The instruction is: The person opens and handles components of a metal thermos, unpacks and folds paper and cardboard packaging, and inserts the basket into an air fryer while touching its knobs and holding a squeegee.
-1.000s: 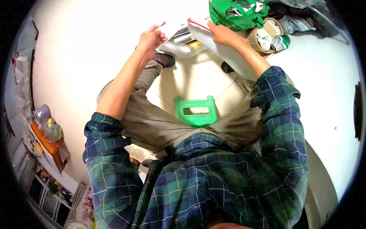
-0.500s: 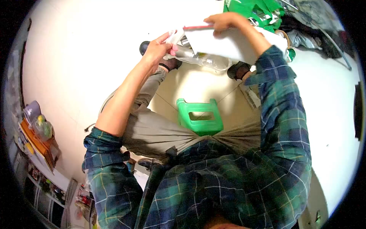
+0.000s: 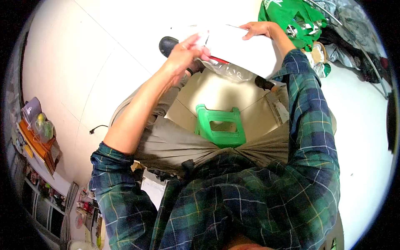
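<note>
Your left hand (image 3: 181,58) blurs at the fingers. The white sheet (image 3: 246,50) partly hides clear plastic (image 3: 233,72) behind its near edge. The view's top edge crops the green bag (image 3: 277,18).

We identify: shirt (image 3: 233,200), navy-green plaid, white and yellow lines; sleeves (image 3: 312,112), rolled; trousers (image 3: 175,137), grey-brown; shoes (image 3: 263,82), dark.

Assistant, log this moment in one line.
Left hand: beside clear crinkled plastic bag | Right hand: holding flat white red-edged item | Nearby: green plastic stool between legs
</note>
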{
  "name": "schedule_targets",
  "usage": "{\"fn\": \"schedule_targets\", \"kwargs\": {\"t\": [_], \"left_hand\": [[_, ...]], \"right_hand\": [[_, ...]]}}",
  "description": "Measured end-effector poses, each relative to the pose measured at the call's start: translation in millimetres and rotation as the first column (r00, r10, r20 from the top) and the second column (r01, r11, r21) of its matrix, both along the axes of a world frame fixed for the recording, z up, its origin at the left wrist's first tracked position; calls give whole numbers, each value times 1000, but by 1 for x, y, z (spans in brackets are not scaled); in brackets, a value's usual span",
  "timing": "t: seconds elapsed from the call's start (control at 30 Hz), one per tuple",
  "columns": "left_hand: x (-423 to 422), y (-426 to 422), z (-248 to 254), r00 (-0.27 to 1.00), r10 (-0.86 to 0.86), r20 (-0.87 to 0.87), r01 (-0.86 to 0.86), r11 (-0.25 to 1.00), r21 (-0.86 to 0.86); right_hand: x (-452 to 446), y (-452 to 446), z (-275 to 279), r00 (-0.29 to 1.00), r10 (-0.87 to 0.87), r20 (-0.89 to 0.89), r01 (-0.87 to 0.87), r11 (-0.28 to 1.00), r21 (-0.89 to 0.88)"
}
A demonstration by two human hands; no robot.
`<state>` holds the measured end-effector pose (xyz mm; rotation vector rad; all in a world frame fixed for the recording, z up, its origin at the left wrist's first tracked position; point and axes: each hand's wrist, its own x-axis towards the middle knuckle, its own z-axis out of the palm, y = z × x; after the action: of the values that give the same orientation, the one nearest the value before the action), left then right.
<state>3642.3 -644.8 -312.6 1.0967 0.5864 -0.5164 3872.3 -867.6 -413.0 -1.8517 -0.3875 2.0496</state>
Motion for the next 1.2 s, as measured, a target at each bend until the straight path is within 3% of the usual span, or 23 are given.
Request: {"fn": "schedule_targets", "kwargs": {"t": [0.07,0.2,0.27,0.33,0.37,0.4,0.47,0.53,0.6,0.63,0.67,0.7,0.73,0.8,0.87,0.93,0.97,1.03,1.07,1.1,1.13,1.17,1.2], "left_hand": [[0,-7,7,983,-184,12,184,983,-10],[0,-14,10,989,-116,89,119,993,-24],[1,-14,19,991,-129,40,127,991,49],[-2,-19,17,975,-220,-14,220,975,4],[-5,-21,4,949,-270,163,268,963,38],[-9,-19,-8,948,-275,160,273,961,33],[1,-11,4,955,-295,32,277,926,257],[7,-12,19,968,-248,-40,251,948,197],[9,-12,23,973,-221,-70,230,960,162],[6,-7,-6,976,-209,57,192,955,226],[10,-5,-1,995,-98,-24,101,968,228],[14,-1,2,999,-38,-37,46,971,236],[16,2,3,998,24,-52,-11,969,245],[16,12,-3,995,66,-81,-47,974,220],[15,16,-7,996,71,-59,-55,971,231],[17,17,-8,991,121,-58,-104,965,239],[19,18,-7,991,110,-79,-86,961,262],[20,17,-7,995,84,-61,-64,959,278],[20,17,-9,997,68,-48,-50,952,301],[21,16,-11,997,68,-42,-53,952,301],[21,15,-13,999,-34,-32,43,934,354],[20,15,-14,990,-136,-30,137,902,409],[19,13,-13,990,-138,-30,138,899,415]], "right_hand": [[-2,-8,-4,977,-194,-93,196,981,13],[-30,17,-15,993,-113,-28,113,993,22],[-37,30,-23,990,-98,-97,105,992,70],[-28,39,-32,999,-36,9,35,991,126],[-28,52,-33,984,-20,180,-12,985,172],[-21,57,-28,981,-62,186,33,988,152],[-16,67,-50,966,14,257,-52,988,142],[-23,71,-105,942,28,334,-106,971,217],[-31,65,-101,909,31,416,-155,951,268],[-34,60,-76,876,-3,481,-130,962,241],[-35,53,-68,839,-31,544,-104,971,217],[-20,37,-90,868,9,496,-188,931,313],[-31,29,-34,880,-64,470,-18,986,166],[-13,-19,-50,910,-12,415,14,1000,-3],[-19,-66,-47,807,-121,578,61,991,122],[-23,-100,-27,878,-61,475,13,994,105],[-31,-115,-32,883,-209,421,220,975,24],[-57,-149,-42,743,-537,399,554,828,83],[-76,-166,-48,588,-760,278,772,629,87],[-93,-182,-66,508,-828,237,851,524,6],[-120,-172,-50,485,-821,303,874,471,-121],[-140,-171,-50,435,-874,216,895,393,-212],[-157,-163,-51,271,-958,95,936,239,-259]]}}
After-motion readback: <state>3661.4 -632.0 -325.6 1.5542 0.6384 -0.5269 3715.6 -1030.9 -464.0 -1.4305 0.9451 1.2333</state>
